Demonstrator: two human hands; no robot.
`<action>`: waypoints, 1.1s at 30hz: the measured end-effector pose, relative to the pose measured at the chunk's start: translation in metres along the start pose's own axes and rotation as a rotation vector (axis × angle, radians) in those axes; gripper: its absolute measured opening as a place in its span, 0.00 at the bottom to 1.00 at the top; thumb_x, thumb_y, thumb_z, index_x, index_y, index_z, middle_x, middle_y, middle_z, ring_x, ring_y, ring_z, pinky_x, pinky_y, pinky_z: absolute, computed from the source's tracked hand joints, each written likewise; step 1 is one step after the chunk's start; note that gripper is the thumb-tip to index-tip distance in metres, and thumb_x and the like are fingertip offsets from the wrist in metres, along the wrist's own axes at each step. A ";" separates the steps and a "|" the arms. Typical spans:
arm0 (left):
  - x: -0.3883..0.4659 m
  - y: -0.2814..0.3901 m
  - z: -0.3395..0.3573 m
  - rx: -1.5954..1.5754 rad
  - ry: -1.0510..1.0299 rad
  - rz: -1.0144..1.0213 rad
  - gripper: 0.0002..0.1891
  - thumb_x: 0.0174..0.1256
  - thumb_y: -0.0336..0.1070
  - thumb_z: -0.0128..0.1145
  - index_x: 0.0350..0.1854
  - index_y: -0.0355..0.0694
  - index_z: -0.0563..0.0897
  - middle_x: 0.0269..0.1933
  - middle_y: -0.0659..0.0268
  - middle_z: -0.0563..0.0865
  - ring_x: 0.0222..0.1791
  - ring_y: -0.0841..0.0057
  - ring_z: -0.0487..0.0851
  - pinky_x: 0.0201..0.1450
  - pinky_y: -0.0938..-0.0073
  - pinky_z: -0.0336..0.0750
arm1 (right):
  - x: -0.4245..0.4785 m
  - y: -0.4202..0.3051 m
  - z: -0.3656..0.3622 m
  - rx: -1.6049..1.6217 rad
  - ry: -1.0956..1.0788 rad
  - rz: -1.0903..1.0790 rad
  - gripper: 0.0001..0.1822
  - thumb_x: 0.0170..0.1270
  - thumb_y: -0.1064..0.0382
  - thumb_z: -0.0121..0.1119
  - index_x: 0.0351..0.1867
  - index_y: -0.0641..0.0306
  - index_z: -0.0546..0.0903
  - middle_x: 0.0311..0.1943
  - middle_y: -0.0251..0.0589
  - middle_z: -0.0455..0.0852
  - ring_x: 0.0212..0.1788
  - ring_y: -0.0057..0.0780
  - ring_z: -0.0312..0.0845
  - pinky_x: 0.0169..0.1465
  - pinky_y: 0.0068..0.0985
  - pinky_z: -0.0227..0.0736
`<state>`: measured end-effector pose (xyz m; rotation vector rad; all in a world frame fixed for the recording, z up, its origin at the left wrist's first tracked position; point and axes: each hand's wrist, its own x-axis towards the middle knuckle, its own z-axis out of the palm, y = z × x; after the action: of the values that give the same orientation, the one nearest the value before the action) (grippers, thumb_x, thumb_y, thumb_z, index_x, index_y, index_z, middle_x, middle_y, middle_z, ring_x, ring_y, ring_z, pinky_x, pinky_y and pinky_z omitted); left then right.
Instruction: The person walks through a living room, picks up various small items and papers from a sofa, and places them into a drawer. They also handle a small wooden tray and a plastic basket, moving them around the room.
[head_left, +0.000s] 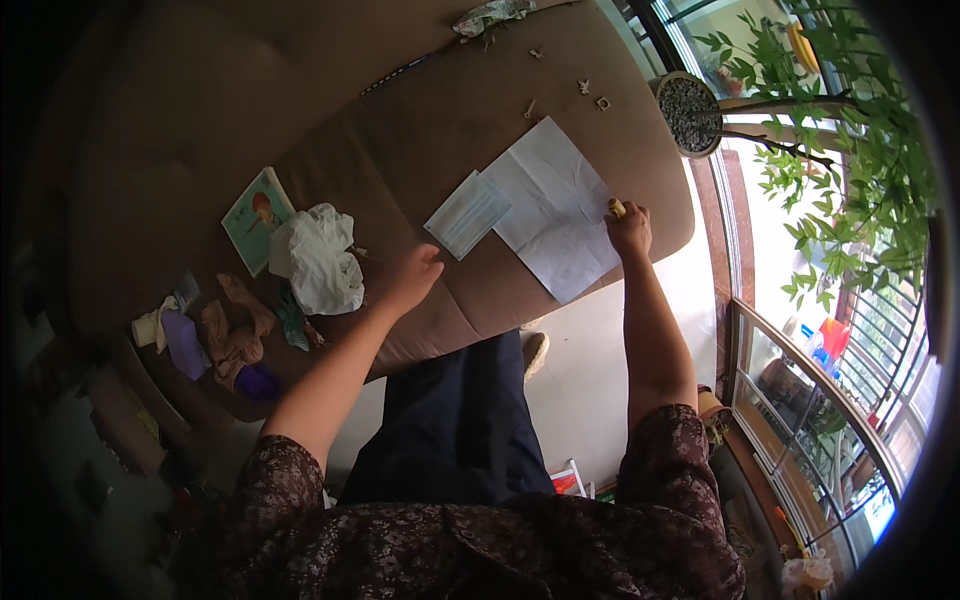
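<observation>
My right hand (630, 229) grips a small yellow object (616, 208), perhaps a stubby pen or tube, at the right edge of a creased white sheet of paper (547, 225). The sheet lies flat on the brown sofa seat (420, 150). A pale blue pleated face mask (466, 216) overlaps the paper's left side. Just below the mask's lower left corner hovers my left hand (412, 279), fingers loosely curled with a small gap at the tips. Nothing shows in it, though its palm is hidden.
To the left are a crumpled white plastic bag (326, 262), a green picture book (259, 217), brown crumpled cloth (236, 326) and a purple item (184, 343). Small loose pieces (583, 88) lie at the far end. A potted plant (686, 116) stands beyond the right edge.
</observation>
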<state>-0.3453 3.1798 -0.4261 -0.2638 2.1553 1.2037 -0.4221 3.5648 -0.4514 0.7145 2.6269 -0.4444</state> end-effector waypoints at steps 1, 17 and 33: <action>0.011 0.002 0.010 0.086 0.009 0.011 0.24 0.56 0.39 0.63 0.53 0.34 0.73 0.52 0.51 0.77 0.52 0.60 0.77 0.56 0.65 0.70 | 0.006 -0.003 0.004 -0.037 -0.034 0.022 0.17 0.49 0.55 0.64 0.41 0.57 0.80 0.45 0.46 0.79 0.52 0.41 0.74 0.52 0.35 0.71; 0.068 0.011 0.040 0.460 0.326 0.225 0.31 0.54 0.35 0.56 0.63 0.37 0.66 0.61 0.50 0.67 0.59 0.54 0.70 0.61 0.61 0.66 | -0.110 0.006 0.066 0.565 -0.287 -0.097 0.12 0.49 0.62 0.66 0.34 0.62 0.77 0.29 0.48 0.82 0.35 0.46 0.79 0.39 0.32 0.73; 0.141 0.062 -0.044 0.578 0.268 0.476 0.24 0.56 0.29 0.57 0.57 0.41 0.70 0.53 0.57 0.73 0.51 0.58 0.75 0.51 0.64 0.72 | -0.002 -0.022 0.055 0.484 0.005 0.198 0.19 0.50 0.51 0.67 0.31 0.65 0.77 0.29 0.52 0.83 0.37 0.50 0.80 0.42 0.39 0.72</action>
<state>-0.5020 3.1965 -0.4552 0.3787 2.7928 0.7446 -0.4167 3.5244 -0.4946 1.1097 2.4346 -1.0343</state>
